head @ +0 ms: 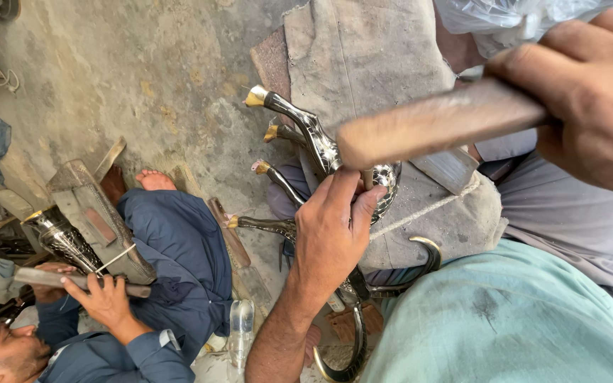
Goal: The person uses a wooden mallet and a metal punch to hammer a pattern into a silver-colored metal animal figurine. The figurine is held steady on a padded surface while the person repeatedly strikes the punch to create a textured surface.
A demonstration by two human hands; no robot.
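An engraved silver metal vessel (pixel 386 186) with a long curved neck and a brass tip lies on a grey cloth pad (pixel 363 64) near the middle of the scene, just right of centre. The left hand (pixel 331 230) presses down on its rounded body, fingers curled over the near side, thumb and forefinger pinched on a thin metal punch (pixel 367 179) that stands against the surface. The right hand (pixel 590 96), at the far right edge, is wrapped tight around a wooden handle (pixel 438 122), which reaches leftward over the vessel; its end is blurred.

Just left of the vessel, three more brass-tipped spouts (pixel 278 177) stick out from under the hand and pad, stacked one nearer than the other. Near the lower edge, a curved metal handle piece (pixel 352 351) and a dark hook-shaped piece (pixel 427 259) lie beside a teal cloth (pixel 505 319).

At the near left, another person in blue clothes (pixel 172 245) sits on the concrete floor (pixel 143 78), with an engraved metal vase (pixel 62 237) propped against a wooden block (pixel 97 213); that person's hand (pixel 108 298) grips a stick (pixel 72 281). A clear plastic bottle (pixel 241 330) stands near them; whether anything is in it cannot be told.
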